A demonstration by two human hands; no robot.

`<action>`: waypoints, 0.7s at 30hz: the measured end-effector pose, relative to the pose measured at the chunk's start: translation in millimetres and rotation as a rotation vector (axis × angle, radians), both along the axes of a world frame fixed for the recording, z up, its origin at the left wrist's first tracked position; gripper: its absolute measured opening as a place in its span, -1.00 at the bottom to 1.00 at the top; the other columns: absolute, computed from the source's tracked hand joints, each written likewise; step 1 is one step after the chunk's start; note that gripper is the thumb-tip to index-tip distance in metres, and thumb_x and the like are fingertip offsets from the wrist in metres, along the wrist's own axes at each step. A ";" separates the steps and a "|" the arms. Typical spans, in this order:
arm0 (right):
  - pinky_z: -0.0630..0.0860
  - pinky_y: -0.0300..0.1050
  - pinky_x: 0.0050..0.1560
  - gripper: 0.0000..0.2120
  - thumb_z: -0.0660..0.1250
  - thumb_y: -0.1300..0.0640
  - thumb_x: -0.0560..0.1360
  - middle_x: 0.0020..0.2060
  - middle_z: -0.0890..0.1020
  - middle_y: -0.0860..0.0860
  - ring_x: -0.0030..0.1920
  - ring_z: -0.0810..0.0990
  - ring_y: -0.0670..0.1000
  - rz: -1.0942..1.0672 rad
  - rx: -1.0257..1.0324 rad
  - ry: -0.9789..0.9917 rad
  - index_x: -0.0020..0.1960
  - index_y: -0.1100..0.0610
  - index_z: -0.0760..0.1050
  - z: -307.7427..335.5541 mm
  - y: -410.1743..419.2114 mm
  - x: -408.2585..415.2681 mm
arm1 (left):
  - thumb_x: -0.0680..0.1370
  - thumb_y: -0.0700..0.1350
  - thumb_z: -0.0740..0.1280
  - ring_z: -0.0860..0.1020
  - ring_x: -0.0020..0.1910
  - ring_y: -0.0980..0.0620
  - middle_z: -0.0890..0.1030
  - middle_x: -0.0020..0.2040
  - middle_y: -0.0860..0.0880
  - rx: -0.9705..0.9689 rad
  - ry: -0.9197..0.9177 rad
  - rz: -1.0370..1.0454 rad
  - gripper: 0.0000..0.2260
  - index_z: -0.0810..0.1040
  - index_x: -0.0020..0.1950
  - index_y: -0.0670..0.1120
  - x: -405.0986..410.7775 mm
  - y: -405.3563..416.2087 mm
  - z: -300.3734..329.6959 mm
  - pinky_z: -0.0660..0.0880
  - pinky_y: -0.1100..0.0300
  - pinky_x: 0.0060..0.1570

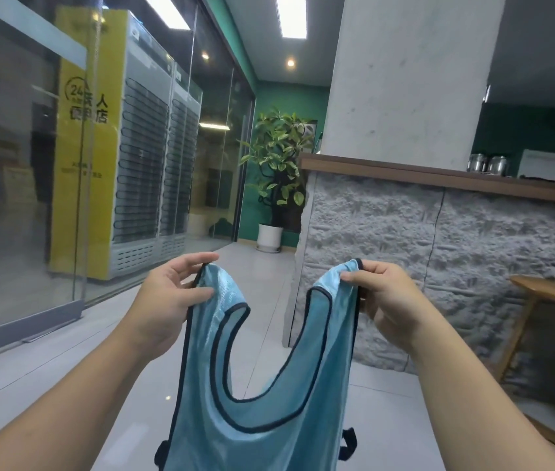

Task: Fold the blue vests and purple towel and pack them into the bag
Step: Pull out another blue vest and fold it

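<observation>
From the head view, we hold one blue vest (269, 402) up in the air in front of us, hanging by its two shoulder straps with its lower part running out of the frame at 6 o'clock. Our left hand (170, 297) pinches the left strap between thumb and fingers at about 9 o'clock of the neck opening, and our right hand (378, 297) pinches the right strap at about 3 o'clock; both hands are closed on cloth, neither is spread wide. We judge that the step in hand is squaring the vest before its first fold, so we should keep the two straps level, draw them gently apart until the dark-trimmed neckline hangs even, and then bring strap to strap so the side seams meet. The fabric looks thin and slippery, so we would keep the pinch close to the trim. For room, the stone-faced counter (439, 178) stands at 2 o'clock, its corner edge just beyond the right strap in the picture, a wooden table (547, 294) lies at 3 o'clock, and a glass wall (31, 198) runs along 9 to 10 o'clock. The tiled floor (65, 362) is open ahead towards the potted plant (277, 158) at 12 o'clock. The purple towel, the other vests and the bag are not in sight.
</observation>
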State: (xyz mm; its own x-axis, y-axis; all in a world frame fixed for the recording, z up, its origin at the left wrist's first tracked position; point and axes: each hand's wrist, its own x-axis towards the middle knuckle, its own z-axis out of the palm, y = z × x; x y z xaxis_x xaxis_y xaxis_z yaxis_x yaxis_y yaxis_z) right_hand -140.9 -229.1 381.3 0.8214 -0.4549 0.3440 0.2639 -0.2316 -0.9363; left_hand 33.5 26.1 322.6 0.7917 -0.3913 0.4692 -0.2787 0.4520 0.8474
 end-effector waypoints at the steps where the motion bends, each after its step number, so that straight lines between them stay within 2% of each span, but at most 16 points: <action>1: 0.58 0.02 -0.01 -0.84 0.37 0.37 0.57 -0.17 0.73 0.16 -0.18 0.66 0.10 0.000 0.044 -0.022 -0.07 0.23 0.71 -1.7 -0.6 1.2 | 0.49 -0.56 0.36 0.68 0.12 -0.14 0.69 0.19 -0.07 -0.009 -0.001 -0.014 -0.47 0.73 0.15 0.03 -0.2 -0.8 -0.1 0.66 -0.01 0.03; 3: 0.65 0.05 0.01 -0.85 0.39 0.37 0.56 -0.08 0.75 0.18 -0.12 0.71 0.13 0.010 0.152 -0.070 0.05 0.22 0.70 -5.0 -1.8 1.9 | 0.47 -0.58 0.35 0.69 0.15 -0.10 0.66 0.26 -0.05 -0.050 0.009 -0.056 -0.42 0.69 0.26 0.02 -1.5 -1.6 -1.5 0.68 0.03 0.03; 6: 0.70 -0.01 -0.19 -0.80 0.40 0.36 0.55 -0.05 0.75 0.20 -0.16 0.73 0.15 0.048 0.287 -0.133 0.16 0.24 0.65 -8.0 -2.3 1.2 | 0.48 -0.58 0.35 0.71 0.10 -0.07 0.67 0.24 -0.04 -0.092 0.056 -0.039 -0.39 0.63 0.34 0.02 -4.4 -2.3 -1.1 0.69 0.06 -0.02; 9: 0.68 -0.02 -0.25 -0.77 0.43 0.40 0.51 -0.09 0.74 0.21 -0.21 0.73 0.16 0.005 0.294 -0.131 0.16 0.28 0.64 -11.0 -1.7 3.0 | 0.47 -0.51 0.43 0.73 0.04 -0.04 0.64 0.25 -0.06 -0.061 0.076 0.131 -0.41 0.60 0.35 0.04 -2.3 -1.5 -2.8 0.69 0.10 -0.07; 12: 0.67 -0.02 -0.27 -0.78 0.44 0.41 0.50 -0.08 0.74 0.21 -0.21 0.73 0.15 -0.004 0.281 -0.106 0.14 0.29 0.65 -15.9 1.6 4.7 | 0.45 -0.45 0.51 0.72 0.03 -0.01 0.64 0.19 -0.04 0.021 0.044 0.257 -0.42 0.60 0.33 0.07 -5.6 -1.3 -6.9 0.68 0.00 0.03; 14: 0.67 -0.03 -0.26 -0.82 0.42 0.38 0.53 -0.09 0.74 0.21 -0.21 0.73 0.13 0.014 0.277 -0.099 0.12 0.28 0.67 -19.1 2.3 4.9 | 0.45 -0.46 0.50 0.72 0.01 -0.01 0.64 0.15 -0.02 0.048 0.060 0.278 -0.44 0.60 0.29 0.09 -7.6 -2.7 -8.6 0.68 -0.02 0.02; 17: 0.68 -0.02 -0.17 -0.82 0.37 0.38 0.56 -0.07 0.73 0.22 -0.17 0.72 0.13 0.050 0.273 -0.107 0.12 0.30 0.67 -19.7 1.0 3.7 | 0.45 -0.47 0.47 0.74 -0.04 -0.10 0.66 0.15 -0.14 -0.050 0.243 0.149 -0.42 0.53 0.35 0.01 -5.1 0.9 -6.3 0.67 -0.01 -0.12; 19: 0.68 -0.01 -0.13 -0.82 0.34 0.41 0.56 -0.09 0.73 0.22 -0.16 0.71 0.14 0.069 0.277 -0.114 0.09 0.31 0.67 -18.0 1.1 1.8 | 0.45 -0.45 0.44 0.74 -0.07 -0.15 0.68 0.12 -0.19 -0.114 0.366 0.031 -0.46 0.50 0.35 -0.06 -1.0 8.0 -5.1 0.64 -0.05 -0.08; 21: 0.66 0.02 -0.05 -0.79 0.30 0.43 0.55 -0.12 0.73 0.19 -0.16 0.70 0.14 0.087 0.281 -0.125 0.01 0.26 0.70 -16.8 1.9 -0.2 | 0.49 -0.42 0.38 0.74 -0.10 -0.14 0.72 0.08 -0.20 -0.066 0.398 -0.113 -0.62 0.56 0.26 -0.15 -3.5 14.4 -4.3 0.62 -0.06 0.01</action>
State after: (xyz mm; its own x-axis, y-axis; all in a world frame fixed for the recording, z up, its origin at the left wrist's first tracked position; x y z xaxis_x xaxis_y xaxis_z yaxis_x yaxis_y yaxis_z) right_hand -141.0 -227.2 364.5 0.8208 -0.4761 0.3156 0.3884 0.0601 -0.9195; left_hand 30.0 40.5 318.4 0.8702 -0.4654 0.1619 0.1194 0.5178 0.8471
